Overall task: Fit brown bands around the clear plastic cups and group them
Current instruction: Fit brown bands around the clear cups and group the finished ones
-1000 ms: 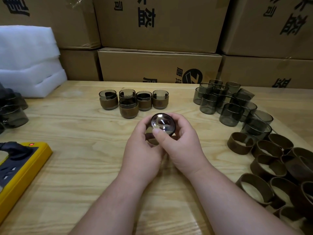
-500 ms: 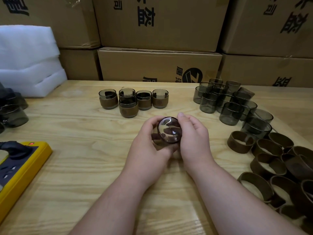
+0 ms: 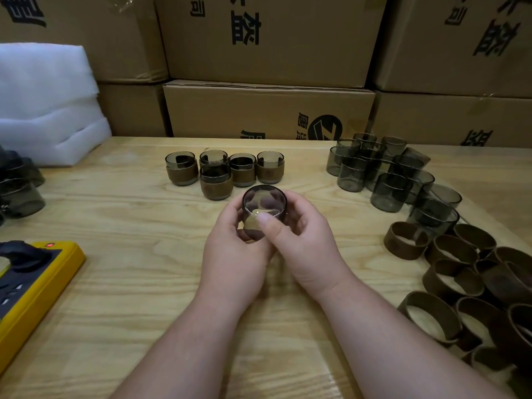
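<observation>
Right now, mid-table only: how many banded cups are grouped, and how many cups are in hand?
5 banded cups, standing in the group
1 cup, gripped by left hand and right hand
Total: 6

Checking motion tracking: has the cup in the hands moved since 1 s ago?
Yes. The held cup has tipped from base-toward-camera to mouth up and shifted slightly away, closer to the five banded cups.
</observation>
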{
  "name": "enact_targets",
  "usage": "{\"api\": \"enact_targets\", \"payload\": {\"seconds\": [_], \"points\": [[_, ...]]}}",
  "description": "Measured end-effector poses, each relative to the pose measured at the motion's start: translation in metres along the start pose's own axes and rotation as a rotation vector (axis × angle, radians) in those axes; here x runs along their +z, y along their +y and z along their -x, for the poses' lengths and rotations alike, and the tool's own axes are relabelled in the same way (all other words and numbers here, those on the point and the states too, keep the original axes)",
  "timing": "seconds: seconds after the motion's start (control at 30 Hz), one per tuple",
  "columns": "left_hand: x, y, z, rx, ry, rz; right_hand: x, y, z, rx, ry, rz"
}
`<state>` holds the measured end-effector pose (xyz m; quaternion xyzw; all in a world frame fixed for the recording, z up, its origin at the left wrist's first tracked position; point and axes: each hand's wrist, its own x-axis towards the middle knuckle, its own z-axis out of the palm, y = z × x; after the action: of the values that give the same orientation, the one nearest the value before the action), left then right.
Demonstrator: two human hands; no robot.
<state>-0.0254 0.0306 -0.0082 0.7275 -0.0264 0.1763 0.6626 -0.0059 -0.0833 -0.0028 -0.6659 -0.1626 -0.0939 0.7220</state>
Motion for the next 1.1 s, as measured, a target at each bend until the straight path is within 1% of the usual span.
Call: {"api": "enact_targets", "payload": {"seconds": [0.13, 0.23, 0.43, 0.53, 0.67, 0.9, 1.0, 1.1], "points": [[0.001, -0.002, 0.001, 0.013, -0.016, -0.044, 0.001, 0.0, 0.0, -0.01, -0.001, -0.002], [0.001, -0.001, 0.002, 0.007, -0.032, -0.024, 0.0, -0.002, 0.0, -0.01, -0.002, -0.003], [0.002, 0.004, 0.005, 0.0, -0.027, 0.013, -0.001, -0.004, -0.002, 0.023, -0.034, -0.133], [0.002, 0.007, 0.005, 0.004, -0.051, 0.02, -0.004, -0.003, -0.004, 0.064, 0.006, -0.169], [0.002, 0.008, 0.004, 0.003, -0.096, 0.016, -0.005, -0.004, -0.007, 0.118, 0.102, -0.178], [0.002, 0.003, 0.005, 0.02, -0.145, -0.077, -0.011, -0.005, -0.009, 0.149, 0.232, -0.223], [0.004, 0.003, 0.005, 0.056, -0.169, -0.135, -0.012, -0.006, -0.008, 0.171, 0.248, -0.228], [0.005, 0.002, 0.005, 0.096, -0.157, -0.181, -0.01, -0.007, -0.007, 0.185, 0.235, -0.22]]}}
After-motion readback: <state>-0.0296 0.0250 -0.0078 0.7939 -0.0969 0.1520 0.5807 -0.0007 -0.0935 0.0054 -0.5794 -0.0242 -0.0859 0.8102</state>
